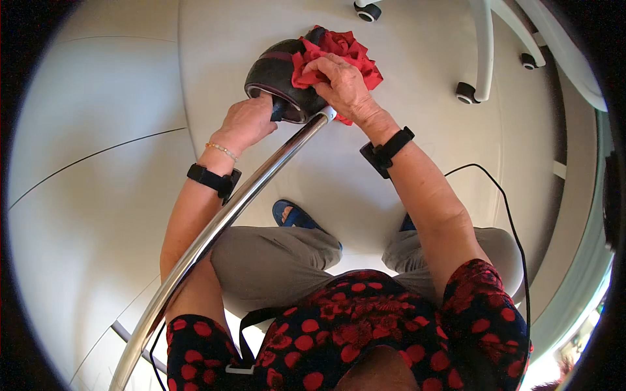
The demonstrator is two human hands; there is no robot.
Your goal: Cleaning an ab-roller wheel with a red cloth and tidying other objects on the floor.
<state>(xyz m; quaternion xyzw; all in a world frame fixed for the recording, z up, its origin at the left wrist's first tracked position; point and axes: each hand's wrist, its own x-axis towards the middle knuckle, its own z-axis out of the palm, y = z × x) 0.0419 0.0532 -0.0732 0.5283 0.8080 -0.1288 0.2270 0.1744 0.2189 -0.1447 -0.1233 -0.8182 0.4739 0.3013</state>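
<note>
A black ab roller wheel with a dark red stripe is at the upper middle, over the pale floor. My left hand grips its dark handle at the wheel's lower left side, with the fingertips partly hidden inside the rim. A bright red crumpled cloth lies against the right side of the wheel. My right hand pinches the cloth and presses it on the wheel's surface. Part of the cloth shows below that hand. The white end of a chrome pole lies just under the wheel.
The chrome pole runs down to the lower left, over my left forearm. White chair legs with black casters stand at the upper right. A thin black cable hangs by my right arm. Blue slippers are on my feet below.
</note>
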